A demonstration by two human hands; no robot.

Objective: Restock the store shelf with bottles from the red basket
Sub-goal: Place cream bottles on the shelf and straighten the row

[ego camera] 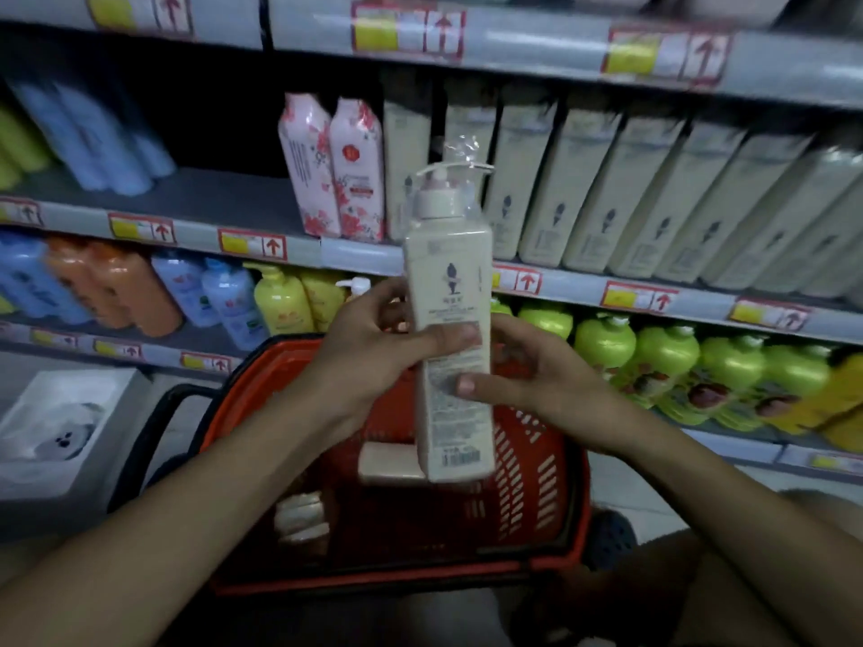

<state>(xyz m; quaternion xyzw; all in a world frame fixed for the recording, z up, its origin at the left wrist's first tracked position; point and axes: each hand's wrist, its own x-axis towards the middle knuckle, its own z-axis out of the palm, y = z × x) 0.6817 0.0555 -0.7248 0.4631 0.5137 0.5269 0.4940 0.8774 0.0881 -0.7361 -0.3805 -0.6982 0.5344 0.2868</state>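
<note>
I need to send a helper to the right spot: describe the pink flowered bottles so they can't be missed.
Start at the middle shelf, the one with the long row of cream bottles. At the left end of that row stand two pink flowered bottles, side by side at the shelf's front edge. They alone are pink with red flower prints; left of them the shelf is bare.

Bare forearms — a dark shoe point(609, 539), perhaps.
</note>
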